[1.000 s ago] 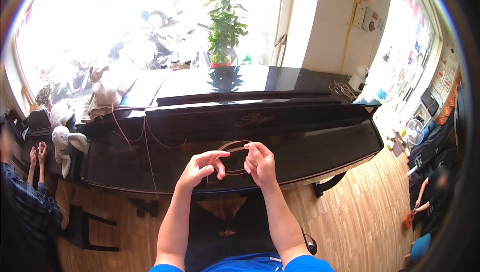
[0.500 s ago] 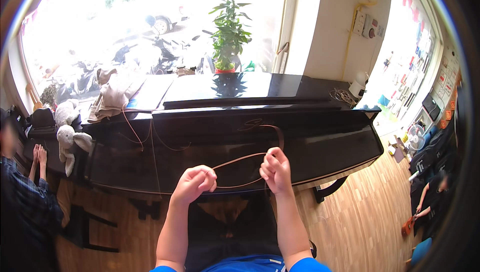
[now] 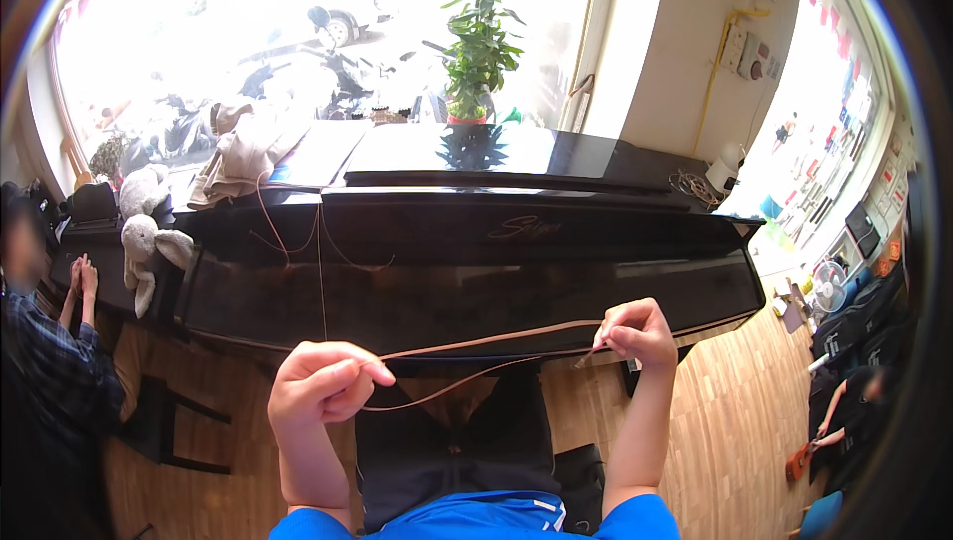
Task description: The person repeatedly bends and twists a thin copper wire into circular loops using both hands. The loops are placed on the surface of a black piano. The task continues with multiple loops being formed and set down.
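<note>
Your left hand (image 3: pixel 320 381), right hand (image 3: pixel 635 332): each grip clenched on one brown cord (image 3: pixel 486 343), two strands; ends hidden in fists.

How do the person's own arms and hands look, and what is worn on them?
Both forearms are bare, with short bright blue sleeves showing only at the picture's lower edge. The left hand and the right hand have no gloves, and no ring, watch or bracelet is visible. Each hand is closed, fingers curled in.
</note>
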`<act>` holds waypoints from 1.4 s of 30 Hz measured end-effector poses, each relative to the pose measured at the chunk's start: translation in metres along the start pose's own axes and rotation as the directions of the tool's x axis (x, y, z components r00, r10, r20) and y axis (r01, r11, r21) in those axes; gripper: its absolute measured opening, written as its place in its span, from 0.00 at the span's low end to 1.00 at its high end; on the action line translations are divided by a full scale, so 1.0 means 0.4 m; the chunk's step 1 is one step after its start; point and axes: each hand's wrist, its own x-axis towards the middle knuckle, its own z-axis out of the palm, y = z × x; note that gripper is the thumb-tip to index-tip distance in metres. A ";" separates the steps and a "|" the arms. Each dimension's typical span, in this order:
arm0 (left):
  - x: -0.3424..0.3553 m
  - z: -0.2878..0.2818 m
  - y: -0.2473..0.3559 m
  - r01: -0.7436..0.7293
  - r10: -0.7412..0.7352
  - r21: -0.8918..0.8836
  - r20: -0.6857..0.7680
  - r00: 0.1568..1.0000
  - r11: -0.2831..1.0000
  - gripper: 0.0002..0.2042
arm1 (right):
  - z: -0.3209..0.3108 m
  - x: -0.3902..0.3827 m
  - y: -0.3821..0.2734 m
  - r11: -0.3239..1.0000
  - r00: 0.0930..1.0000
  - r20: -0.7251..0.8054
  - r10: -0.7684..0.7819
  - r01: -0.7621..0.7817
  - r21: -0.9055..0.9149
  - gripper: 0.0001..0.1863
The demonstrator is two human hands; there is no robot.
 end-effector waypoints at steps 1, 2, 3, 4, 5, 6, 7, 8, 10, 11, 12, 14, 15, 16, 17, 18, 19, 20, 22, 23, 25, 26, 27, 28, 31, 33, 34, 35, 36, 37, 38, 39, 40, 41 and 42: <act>-0.012 0.011 0.011 -0.002 0.002 -0.006 0.010 1.000 1.000 0.14 | -0.008 0.001 -0.018 1.000 0.999 0.050 -0.010 0.009 0.006 0.05; -0.024 0.019 0.019 -0.011 0.012 -0.026 0.041 0.999 1.000 0.14 | -0.022 -0.001 -0.033 1.000 0.999 0.031 0.008 -0.008 -0.012 0.07; -0.040 0.020 0.027 -0.023 0.026 -0.045 0.066 0.998 0.999 0.15 | -0.022 0.005 -0.055 1.000 0.999 0.042 0.003 -0.003 -0.004 0.09; -0.061 0.011 0.038 -0.032 0.035 -0.029 0.116 0.993 0.999 0.15 | -0.040 0.014 -0.070 0.999 0.998 0.062 -0.012 0.009 0.045 0.11; -0.075 0.013 0.048 -0.077 0.082 -0.039 0.145 0.986 0.996 0.14 | -0.061 0.026 -0.085 0.995 0.996 0.082 -0.027 0.019 0.094 0.13; -0.085 0.013 0.054 -0.106 0.107 -0.015 0.163 0.981 0.994 0.14 | -0.075 0.035 -0.101 0.994 0.999 0.037 -0.031 0.027 0.105 0.14; -0.095 0.011 0.063 -0.137 0.133 0.009 0.180 0.975 0.991 0.13 | -0.085 0.045 -0.117 0.993 0.999 -0.006 -0.036 0.036 0.115 0.15; -0.108 0.004 0.074 -0.126 0.114 0.059 0.178 0.977 0.990 0.13 | -0.098 0.055 -0.123 0.993 0.996 -0.071 -0.062 0.069 0.098 0.15; -0.134 -0.024 0.097 -0.158 0.128 0.203 0.155 0.980 0.966 0.14 | -0.114 0.073 -0.158 0.996 0.985 -0.163 -0.055 0.065 0.055 0.14; -0.151 -0.045 0.108 -0.172 0.136 0.273 0.147 0.980 0.947 0.14 | -0.123 0.082 -0.176 0.998 0.979 -0.198 -0.053 0.059 0.023 0.14; -0.183 -0.071 0.117 -0.136 0.134 0.318 0.027 0.991 0.938 0.15 | -0.133 0.093 -0.190 0.999 0.973 -0.226 -0.046 0.044 -0.013 0.13; -0.230 -0.101 0.129 -0.121 0.233 0.416 -0.231 0.945 0.901 0.18 | -0.154 0.124 -0.204 0.997 0.966 -0.255 -0.041 0.023 -0.075 0.11; -0.242 -0.120 0.139 -0.145 0.282 0.428 -0.278 0.918 0.892 0.18 | -0.156 0.142 -0.212 0.995 0.964 -0.262 -0.040 0.014 -0.098 0.11; -0.253 -0.136 0.146 -0.181 0.326 0.389 -0.350 0.878 0.903 0.17 | -0.156 0.167 -0.211 0.988 0.967 -0.253 -0.038 -0.002 -0.154 0.11; -0.261 -0.151 0.149 -0.219 0.363 0.352 -0.422 0.830 0.910 0.16 | -0.155 0.196 -0.209 0.978 0.969 -0.244 -0.035 -0.017 -0.209 0.11; -0.257 -0.154 0.152 -0.239 0.388 0.348 -0.467 0.795 0.907 0.15 | -0.130 0.232 -0.209 0.963 0.971 -0.238 -0.029 -0.037 -0.269 0.11; -0.249 -0.154 0.155 -0.257 0.411 0.345 -0.510 0.756 0.902 0.15 | -0.101 0.271 -0.205 0.945 0.976 -0.217 -0.028 -0.045 -0.325 0.11; -0.238 -0.153 0.159 -0.276 0.432 0.345 -0.553 0.712 0.897 0.15 | -0.071 0.312 -0.201 0.927 0.980 -0.197 -0.016 -0.059 -0.371 0.11; -0.190 -0.144 0.160 -0.297 0.452 0.346 -0.580 0.678 0.890 0.15 | 0.006 0.393 -0.200 0.880 0.986 -0.162 -0.041 -0.041 -0.473 0.11; -0.168 -0.143 0.167 -0.302 0.460 0.351 -0.593 0.660 0.886 0.15 | 0.045 0.435 -0.195 0.854 0.987 -0.144 -0.072 -0.013 -0.520 0.11; -0.120 -0.162 0.173 -0.294 0.471 0.383 -0.539 0.698 0.876 0.15 | 0.059 0.518 -0.198 0.777 0.990 -0.064 -0.126 0.058 -0.627 0.11; -0.094 -0.169 0.172 -0.285 0.491 0.422 -0.541 0.683 0.861 0.15 | 0.071 0.571 -0.183 0.749 0.983 -0.071 -0.171 0.083 -0.658 0.12; -0.077 -0.177 0.178 -0.275 0.517 0.466 -0.543 0.662 0.841 0.15 | 0.087 0.634 -0.171 0.610 0.971 0.008 -0.239 0.156 -0.777 0.10; -0.065 -0.183 0.190 -0.255 0.522 0.498 -0.527 0.670 0.829 0.15 | 0.100 0.695 -0.157 0.381 0.922 0.130 -0.365 0.275 -0.883 0.09; -0.019 -0.186 0.198 -0.129 0.610 0.669 -0.558 0.563 0.732 0.14 | 0.169 0.865 -0.119 0.296 0.879 0.136 -0.457 0.295 -0.908 0.09; -0.009 -0.197 0.216 -0.038 0.584 0.706 -0.553 0.594 0.707 0.14 | 0.197 0.967 -0.078 0.318 0.883 0.081 -0.463 0.251 -0.914 0.10; 0.006 -0.195 0.211 -0.003 0.596 0.729 -0.556 0.579 0.684 0.14 | 0.200 1.023 -0.063 0.369 0.907 0.047 -0.418 0.217 -0.904 0.11; 0.019 -0.199 0.208 0.037 0.608 0.753 -0.558 0.564 0.657 0.14 | 0.212 1.074 -0.040 0.407 0.932 -0.016 -0.361 0.142 -0.902 0.12; 0.028 -0.209 0.204 0.057 0.628 0.773 -0.554 0.546 0.632 0.14 | 0.225 1.113 -0.018 0.404 0.928 -0.031 -0.372 0.132 -0.905 0.12; 0.037 -0.219 0.200 0.076 0.647 0.790 -0.548 0.530 0.608 0.15 | 0.232 1.148 0.002 0.401 0.922 -0.047 -0.383 0.120 -0.908 0.12; 0.045 -0.230 0.198 0.095 0.665 0.807 -0.541 0.515 0.583 0.15 | 0.237 1.180 0.025 0.429 0.924 -0.061 -0.378 0.117 -0.895 0.11; 0.049 -0.242 0.197 0.123 0.665 0.808 -0.552 0.503 0.576 0.15 | 0.236 1.217 0.057 0.459 0.925 -0.074 -0.373 0.115 -0.881 0.11; 0.049 -0.253 0.195 0.151 0.666 0.808 -0.561 0.491 0.570 0.15 | 0.229 1.253 0.089 0.487 0.926 -0.087 -0.368 0.112 -0.866 0.11; 0.050 -0.262 0.194 0.177 0.667 0.807 -0.571 0.479 0.563 0.16 | 0.215 1.284 0.119 0.446 0.925 -0.075 -0.373 0.108 -0.888 0.11; 0.052 -0.266 0.191 0.200 0.660 0.792 -0.596 0.457 0.577 0.16 | 0.220 1.304 0.148 0.409 0.927 -0.058 -0.371 0.106 -0.906 0.11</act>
